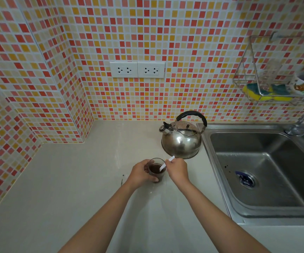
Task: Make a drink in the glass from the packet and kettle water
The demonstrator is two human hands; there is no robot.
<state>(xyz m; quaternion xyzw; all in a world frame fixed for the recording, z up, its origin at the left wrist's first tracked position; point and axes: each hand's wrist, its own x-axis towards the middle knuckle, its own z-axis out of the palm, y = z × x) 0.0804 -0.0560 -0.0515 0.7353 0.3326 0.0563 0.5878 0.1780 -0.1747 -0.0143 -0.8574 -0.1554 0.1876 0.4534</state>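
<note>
Watching the head feed. Glass (156, 170) stands on the pale countertop (74, 179), just in front of the steel whistling kettle (181, 141) and slightly to its left. It holds a dark brown liquid, part full. Left hand (140, 175) is wrapped around the glass wall, steadying it. Right hand (177, 169) pinches a white spoon or stirrer (165, 164), its lower end in the liquid.

Step in hand looks like stirring, with the task near its end. To do it well I'd keep the left grip firm and low, make small circles off the glass wall, and sweep the bottom where powder may settle.

Around: the kettle sits close behind the right knuckles and may be hot, so the stirring arc should stay tight. Steel sink (256, 170) lies right of the kettle, touching it or nearly so. Packet not in view. A small dark speck marks the counter just left of the glass.
</note>
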